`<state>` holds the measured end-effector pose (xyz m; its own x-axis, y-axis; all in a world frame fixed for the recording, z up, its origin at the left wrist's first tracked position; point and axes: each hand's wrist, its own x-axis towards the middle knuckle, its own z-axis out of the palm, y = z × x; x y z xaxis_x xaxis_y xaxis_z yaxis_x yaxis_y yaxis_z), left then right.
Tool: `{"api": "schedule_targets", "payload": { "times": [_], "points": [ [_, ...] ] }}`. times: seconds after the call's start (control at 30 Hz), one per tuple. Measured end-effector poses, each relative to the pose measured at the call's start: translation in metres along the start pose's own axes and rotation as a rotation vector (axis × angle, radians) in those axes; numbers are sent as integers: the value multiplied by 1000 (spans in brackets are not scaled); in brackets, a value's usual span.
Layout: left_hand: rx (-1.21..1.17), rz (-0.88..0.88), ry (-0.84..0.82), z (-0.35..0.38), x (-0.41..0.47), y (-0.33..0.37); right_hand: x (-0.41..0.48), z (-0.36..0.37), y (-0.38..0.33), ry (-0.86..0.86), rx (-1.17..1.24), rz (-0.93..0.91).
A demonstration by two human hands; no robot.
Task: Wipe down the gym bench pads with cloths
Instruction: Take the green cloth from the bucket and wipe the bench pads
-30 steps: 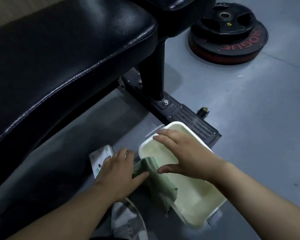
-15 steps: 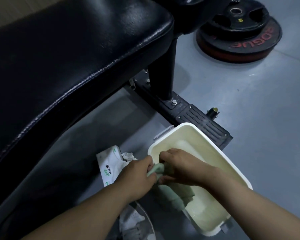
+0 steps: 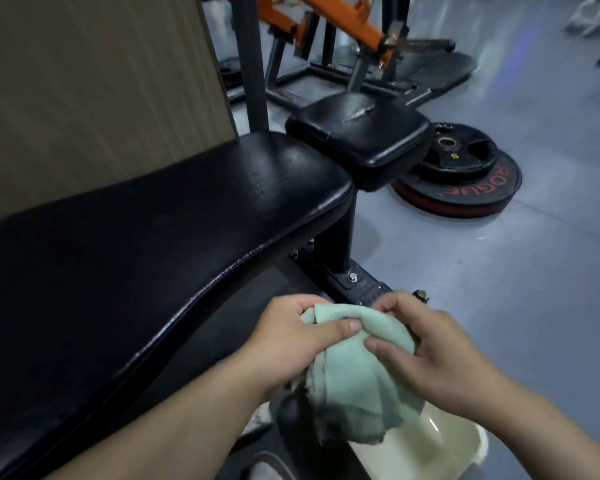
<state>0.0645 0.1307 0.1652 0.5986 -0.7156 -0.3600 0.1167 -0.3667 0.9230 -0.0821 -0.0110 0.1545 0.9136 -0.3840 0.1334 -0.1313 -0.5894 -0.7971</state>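
1. My left hand (image 3: 291, 341) grips the upper fold of the green cloth (image 3: 357, 386), thumb laid across it; my right hand (image 3: 440, 355) pinches the opposite edge, fingers curled.
2. Both hold the cloth bunched above the cream tub (image 3: 447, 452), presumably so drips land inside.
3. My forearms converge, wrists roughly level.
4. The long bench pad (image 3: 153, 254) lies just left of the cloth, not touching; the seat pad (image 3: 357, 140) sits beyond.
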Motion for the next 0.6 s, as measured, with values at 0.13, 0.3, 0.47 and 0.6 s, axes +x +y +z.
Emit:
{"api": "schedule_targets", "payload": {
  "times": [0.13, 0.3, 0.47, 0.6],
  "points": [
    [-207, 80, -181, 1, -26, 47, 11, -36, -52, 177, 84, -58],
    [-241, 209, -80, -19, -37, 95, 44, -64, -108, 205, 251, -151],
    [-12, 322, 141, -71, -22, 144, 90, -63, -146, 186, 245, -215],
    [167, 306, 303, -108, 9, 164, 129, -53, -148, 239, 214, -199]
  ]
}}
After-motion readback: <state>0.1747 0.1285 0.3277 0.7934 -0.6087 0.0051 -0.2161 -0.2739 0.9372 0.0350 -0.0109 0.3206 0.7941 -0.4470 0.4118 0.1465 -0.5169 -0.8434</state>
